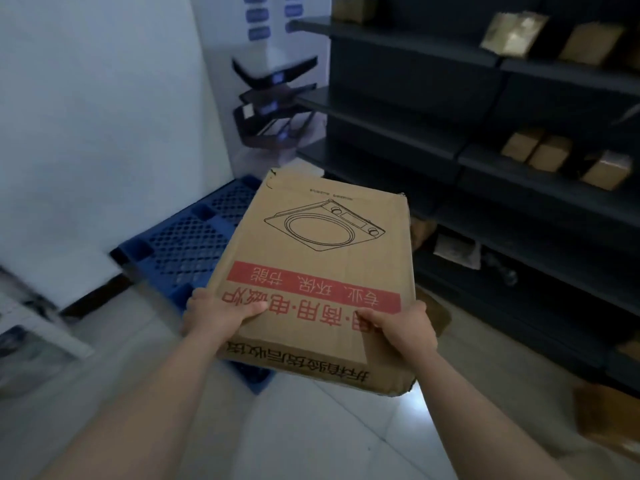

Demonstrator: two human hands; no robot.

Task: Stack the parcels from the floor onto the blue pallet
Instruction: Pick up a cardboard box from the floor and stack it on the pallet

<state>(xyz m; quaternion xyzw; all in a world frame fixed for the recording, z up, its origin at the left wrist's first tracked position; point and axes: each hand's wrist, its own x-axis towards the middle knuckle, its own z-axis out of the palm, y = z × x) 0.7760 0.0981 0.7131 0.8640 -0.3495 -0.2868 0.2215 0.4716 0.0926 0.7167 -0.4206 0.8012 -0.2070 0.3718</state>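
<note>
1. Blue latticed plastic marks the goal: the blue pallet (187,237) lies flat on the floor (311,427) against the white wall, and its deck is bare where it shows.
2. Over the pallet's near corner, the left grip (216,317) is clamped on the near left edge of the parcel (318,271). The thumb lies on the printed top and the fingers are hidden underneath. The forearm reaches forward, nearly straight.
3. The parcel is a flat cardboard box with a line drawing of a cooker and red lettering. It hangs in the air over the pallet's right side, broad face up, and as far as I can judge it does not touch the deck. Holding it flat by the near edge probably lets the far edge land first on the pallet.
4. Just right of the pallet, the right grip (405,330) is clamped on the parcel's near right corner, thumb on top and fingers out of sight below. Both arms are stretched about equally, which keeps the box level.
5. Right of the pallet stands dark shelving (398,109) holding small brown boxes (550,157). Well to the pallet's right, a blurred floor parcel (609,414) waits.
6. Judged from this, the carry is close to set-down, and more parcels remain.
</note>
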